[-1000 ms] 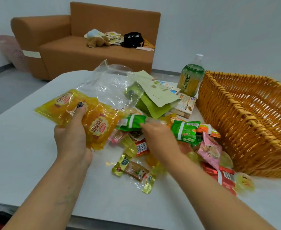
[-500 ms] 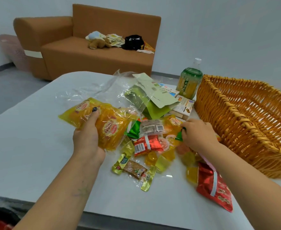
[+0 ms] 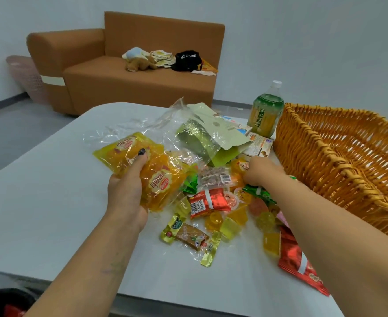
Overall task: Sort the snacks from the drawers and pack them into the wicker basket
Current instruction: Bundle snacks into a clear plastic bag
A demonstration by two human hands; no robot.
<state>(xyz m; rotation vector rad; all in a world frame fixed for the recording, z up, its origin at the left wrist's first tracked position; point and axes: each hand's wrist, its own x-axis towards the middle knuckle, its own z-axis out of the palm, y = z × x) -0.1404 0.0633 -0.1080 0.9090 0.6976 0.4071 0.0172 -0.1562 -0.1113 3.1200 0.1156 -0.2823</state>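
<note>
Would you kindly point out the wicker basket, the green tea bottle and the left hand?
wicker basket (image 3: 339, 161), head view, near side wall.
green tea bottle (image 3: 265, 115), head view, label.
left hand (image 3: 125, 191), head view, back of hand.

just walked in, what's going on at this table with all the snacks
A person is sorting a pile of snacks on a white table. The left hand grips two yellow packets. The right hand reaches into the pile with fingers curled; what it holds, if anything, is hidden. The wicker basket stands at the right, and the part in view holds nothing. A green bottle stands behind the pile, beside the basket.
</note>
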